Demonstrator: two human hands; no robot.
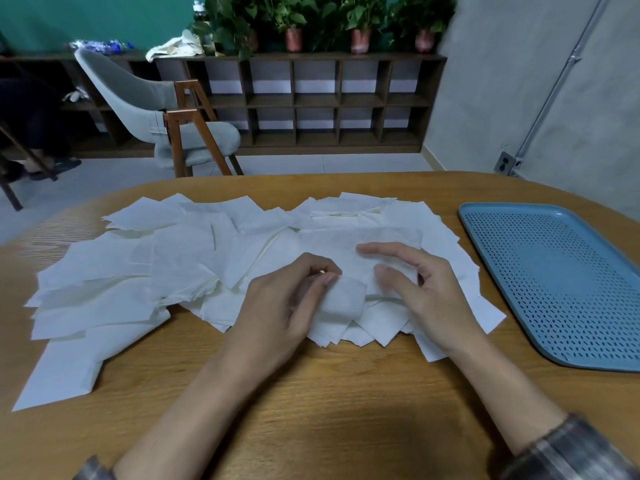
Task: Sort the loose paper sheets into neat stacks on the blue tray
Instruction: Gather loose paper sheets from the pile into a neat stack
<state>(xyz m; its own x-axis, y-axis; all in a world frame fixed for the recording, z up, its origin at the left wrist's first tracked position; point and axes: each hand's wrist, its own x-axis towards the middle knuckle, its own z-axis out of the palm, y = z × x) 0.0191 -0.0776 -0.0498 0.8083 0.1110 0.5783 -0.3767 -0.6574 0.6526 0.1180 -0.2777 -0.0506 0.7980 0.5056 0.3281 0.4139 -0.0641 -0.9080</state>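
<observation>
Several loose white paper sheets (180, 268) lie in a wide overlapping heap across the middle of the wooden table (311, 403). My left hand (287, 303) sits at the heap's near edge and pinches the curled-up corner of one sheet (343, 299) between thumb and fingers. My right hand (426, 285) hovers just to the right of it, over the heap, fingers loosely bent and holding nothing. The blue perforated tray (568, 282) lies at the right side of the table and holds no paper.
A grey upholstered chair with wooden legs (162, 112) stands beyond the table's far edge. Behind it runs a low dark shelf unit (311, 102) with potted plants on top. A grey wall with a conduit rises at the right.
</observation>
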